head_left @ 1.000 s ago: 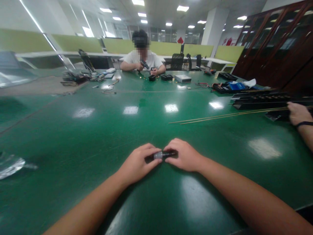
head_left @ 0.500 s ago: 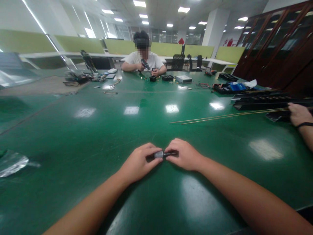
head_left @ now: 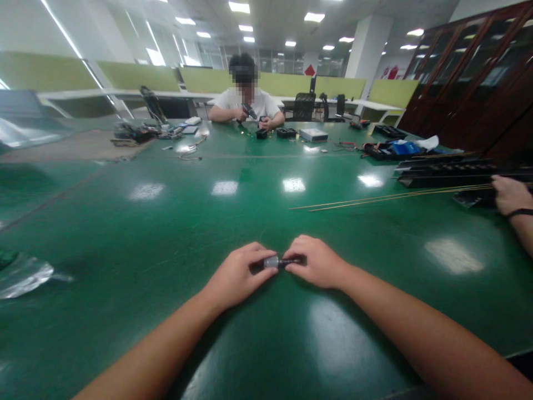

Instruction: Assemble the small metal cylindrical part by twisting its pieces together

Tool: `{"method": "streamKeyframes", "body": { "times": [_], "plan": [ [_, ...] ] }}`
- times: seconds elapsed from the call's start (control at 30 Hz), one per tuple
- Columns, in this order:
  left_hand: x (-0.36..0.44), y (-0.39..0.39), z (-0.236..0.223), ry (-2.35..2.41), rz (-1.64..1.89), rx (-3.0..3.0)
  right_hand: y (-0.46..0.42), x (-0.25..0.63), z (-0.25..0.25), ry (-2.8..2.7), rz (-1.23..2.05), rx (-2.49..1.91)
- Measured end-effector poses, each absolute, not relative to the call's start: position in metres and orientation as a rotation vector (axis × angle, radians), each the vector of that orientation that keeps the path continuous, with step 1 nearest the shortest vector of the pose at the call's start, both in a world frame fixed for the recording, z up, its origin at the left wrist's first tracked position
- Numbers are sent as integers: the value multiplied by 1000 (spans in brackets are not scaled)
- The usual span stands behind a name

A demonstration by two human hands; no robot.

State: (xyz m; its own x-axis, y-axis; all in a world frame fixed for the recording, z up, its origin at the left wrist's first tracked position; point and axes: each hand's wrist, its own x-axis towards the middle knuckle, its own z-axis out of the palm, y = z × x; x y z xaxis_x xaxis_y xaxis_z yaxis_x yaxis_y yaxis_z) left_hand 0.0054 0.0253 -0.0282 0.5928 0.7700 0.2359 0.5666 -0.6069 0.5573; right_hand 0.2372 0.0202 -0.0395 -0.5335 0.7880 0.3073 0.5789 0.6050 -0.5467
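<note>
Over the near middle of the green tabletop, my left hand pinches a small dark cylinder with a grey band between thumb and fingers. A thinner dark part extends from its right end, and my right hand is closed on that part with thumb and fingertips. The piece lies roughly level, and a short stretch shows between the two hands. My fingers cover both of its ends, so its exact kind cannot be made out.
Thin brass-coloured rods lie toward the right, near another person's hand and black metal channels. Across the table a person holds a power drill by black boxes. Crumpled clear plastic lies at left.
My right fingertips have shifted slightly right, away from my left hand, showing a little more of the thin dark part. My left hand keeps its grip.
</note>
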Motion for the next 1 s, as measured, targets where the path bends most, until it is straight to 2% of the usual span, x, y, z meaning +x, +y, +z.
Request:
{"method": "streamKeyframes", "body": {
  "times": [1.0],
  "plan": [
    [6, 25, -28, 1076, 648, 2387, 21, 239, -40, -2321, 510, -1070]
  ]
}}
